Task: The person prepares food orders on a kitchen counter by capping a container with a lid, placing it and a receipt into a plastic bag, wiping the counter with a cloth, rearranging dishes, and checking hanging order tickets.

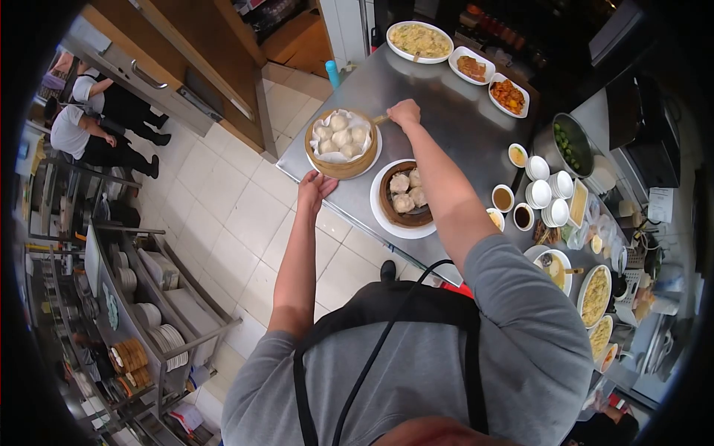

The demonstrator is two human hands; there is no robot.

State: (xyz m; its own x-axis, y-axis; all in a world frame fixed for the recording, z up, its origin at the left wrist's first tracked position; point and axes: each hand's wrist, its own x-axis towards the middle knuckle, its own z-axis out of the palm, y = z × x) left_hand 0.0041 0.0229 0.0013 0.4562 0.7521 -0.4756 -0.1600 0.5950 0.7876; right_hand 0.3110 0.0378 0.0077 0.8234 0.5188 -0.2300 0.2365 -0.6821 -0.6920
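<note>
A round bamboo steamer [321, 162] lined with white paper sits on a white plate [377, 151] near the table's left corner. Several pale buns [342, 139] fill it. My left hand [317, 189] is at the near side of this steamer and plate, fingers stretched out and touching the edge. My right hand [404, 113] is closed around the end of a short tan handle [381, 119] that reaches to the steamer's right rim. Below my right forearm, a darker steamer [386, 202] with several dumplings [403, 202] rests on another white plate [377, 209], partly hidden by the arm.
The steel table [446, 111] carries dishes of food [420, 41] at its far end. Stacked white cups [538, 195], sauce bowls [503, 197] and a metal pot [563, 145] stand right. A shelf cart [167, 312] is at left; two people [104, 126] stand beyond.
</note>
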